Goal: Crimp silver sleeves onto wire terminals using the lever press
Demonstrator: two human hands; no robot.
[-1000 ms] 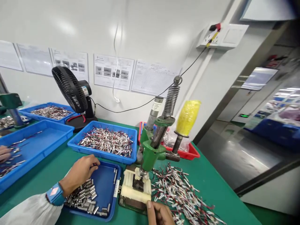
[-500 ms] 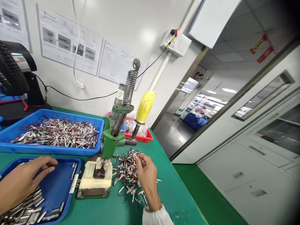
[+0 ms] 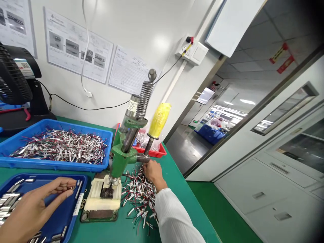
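My left hand [image 3: 37, 206] is closed, pinching a small shiny metal piece [image 3: 72, 187] between thumb and fingertips. Below it lies a dark blue tray [image 3: 57, 217] with many silver metal cylinders [image 3: 10, 202]. My right hand [image 3: 152, 171] reaches to the far side of a loose pile of small white parts with red and black wires [image 3: 139, 192]. Its fingertips are hidden, so whether it grips anything does not show. Between the hands stands a green hand press [image 3: 118, 162] with a spring and a yellow-wrapped handle [image 3: 159, 119], just above my right hand.
A larger blue tray [image 3: 107, 148] full of wired parts stands behind the dark blue one. A red tray [image 3: 159, 153] with plastic bags sits behind the press. A black fan [image 3: 19, 74] is at the left. The green table's edge runs down the right side.
My left hand has shifted right and now shows a small metal piece in its fingertips. My right hand has moved farther away, to the pile's far side beneath the press handle.
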